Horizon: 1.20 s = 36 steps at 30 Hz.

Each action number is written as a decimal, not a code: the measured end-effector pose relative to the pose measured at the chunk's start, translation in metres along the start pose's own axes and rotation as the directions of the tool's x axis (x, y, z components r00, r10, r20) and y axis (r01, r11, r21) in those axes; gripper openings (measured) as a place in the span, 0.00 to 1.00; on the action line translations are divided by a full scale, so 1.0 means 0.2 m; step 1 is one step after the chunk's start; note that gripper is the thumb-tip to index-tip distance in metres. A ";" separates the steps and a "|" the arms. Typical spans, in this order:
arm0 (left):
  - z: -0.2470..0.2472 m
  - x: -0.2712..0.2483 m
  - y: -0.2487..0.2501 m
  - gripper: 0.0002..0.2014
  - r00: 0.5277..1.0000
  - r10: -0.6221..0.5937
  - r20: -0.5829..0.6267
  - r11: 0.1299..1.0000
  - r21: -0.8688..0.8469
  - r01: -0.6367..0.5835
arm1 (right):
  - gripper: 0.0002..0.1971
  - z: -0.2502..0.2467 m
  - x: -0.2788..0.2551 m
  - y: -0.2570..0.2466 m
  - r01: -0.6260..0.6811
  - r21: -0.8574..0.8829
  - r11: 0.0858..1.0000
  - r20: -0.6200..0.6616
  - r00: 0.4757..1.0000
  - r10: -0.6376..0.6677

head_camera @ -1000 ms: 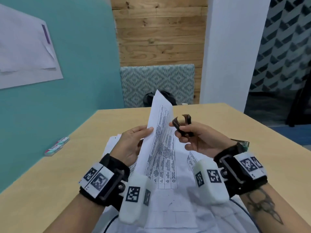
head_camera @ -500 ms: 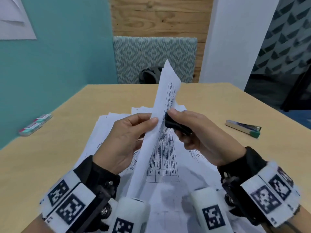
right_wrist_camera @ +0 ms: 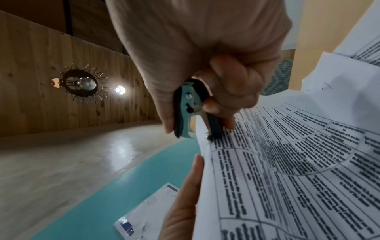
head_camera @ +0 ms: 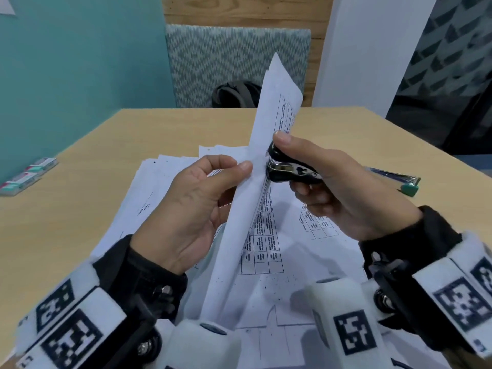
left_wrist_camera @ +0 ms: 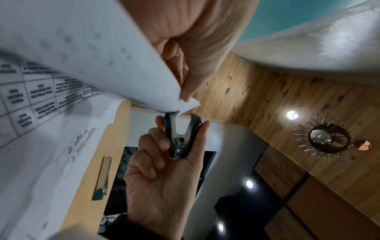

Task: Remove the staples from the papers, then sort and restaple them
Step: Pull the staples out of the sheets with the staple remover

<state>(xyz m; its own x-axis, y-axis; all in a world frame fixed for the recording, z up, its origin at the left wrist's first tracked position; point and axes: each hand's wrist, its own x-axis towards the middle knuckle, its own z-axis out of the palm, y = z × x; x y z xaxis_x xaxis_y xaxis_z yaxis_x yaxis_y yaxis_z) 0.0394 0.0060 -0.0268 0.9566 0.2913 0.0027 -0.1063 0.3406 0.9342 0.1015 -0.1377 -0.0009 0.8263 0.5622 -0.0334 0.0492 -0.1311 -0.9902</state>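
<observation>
Head view, right hand (head_camera: pixel 343 193) pressing staple remover (head_camera: pixel 288 170) against held papers (head_camera: pixel 255 182)

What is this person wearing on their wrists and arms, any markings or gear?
Both the left hand and the right hand are bare. Black cuffs cover each wrist, carrying black brackets with white blocks printed with black-and-white square marker codes. Bolts show on the brackets. No cables are clearly visible.

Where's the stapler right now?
In the head view the stapler lies on the table at the right, beyond the right hand and apart from the loose papers.
</observation>
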 end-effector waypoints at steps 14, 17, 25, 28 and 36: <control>0.00 0.01 -0.02 0.06 0.997 0.006 -0.082 1.000 0.027 -0.004 | 0.20 0.03 0.02 0.02 0.018 -0.205 0.979 -0.089 0.995 -0.037; 0.00 0.00 -0.01 0.05 0.997 0.024 -0.075 0.999 0.049 -0.020 | 0.17 0.03 0.02 0.01 0.029 -0.208 0.978 -0.089 0.995 -0.049; 0.00 -0.01 0.00 0.05 0.997 0.038 -0.068 0.998 0.046 -0.035 | 0.16 0.03 0.01 0.00 0.034 -0.218 0.975 -0.029 0.999 -0.041; 0.00 -0.01 0.00 0.05 0.997 0.043 -0.063 0.998 0.050 -0.040 | 0.27 0.03 0.01 0.01 0.035 -0.221 0.975 -0.035 0.998 -0.044; 0.00 -0.01 0.01 0.04 0.998 0.023 -0.059 0.994 0.104 -0.017 | 0.17 0.03 0.02 0.01 -0.005 -0.164 0.986 -0.030 1.000 0.000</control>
<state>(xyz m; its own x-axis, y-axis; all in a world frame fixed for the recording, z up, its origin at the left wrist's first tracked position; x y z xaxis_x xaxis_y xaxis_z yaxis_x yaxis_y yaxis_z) 0.0374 0.0066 -0.0260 0.9363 0.3511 0.0037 -0.0941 0.2407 0.9660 0.1011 -0.1316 -0.0039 0.8426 0.5378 -0.0295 0.1363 -0.2658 -0.9544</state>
